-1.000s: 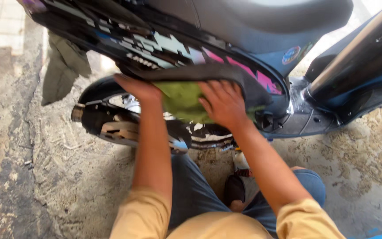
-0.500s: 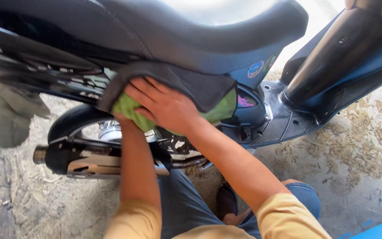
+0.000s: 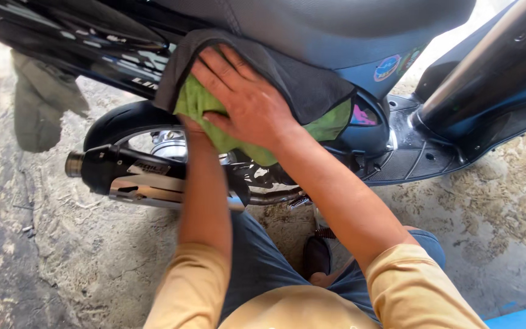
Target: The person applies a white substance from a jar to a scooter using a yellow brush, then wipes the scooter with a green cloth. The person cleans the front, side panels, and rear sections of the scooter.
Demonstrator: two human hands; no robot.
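1. Right hand [image 3: 248, 100] spread flat, fingers open, pressing on grey-and-green folded microfibre cloth [image 3: 287, 91] against side panel of dark scooter [image 3: 360, 42], just under seat.
2. Left hand [image 3: 191, 125] mostly hidden beneath cloth; grip can't tell.
3. Black-and-chrome exhaust pipe [image 3: 135, 176] below cloth, near rear wheel.
4. Sandy concrete ground [image 3: 494, 219] underneath.

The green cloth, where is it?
In the head view, the green cloth is pressed against the scooter's side under the right hand, just above the exhaust pipe.
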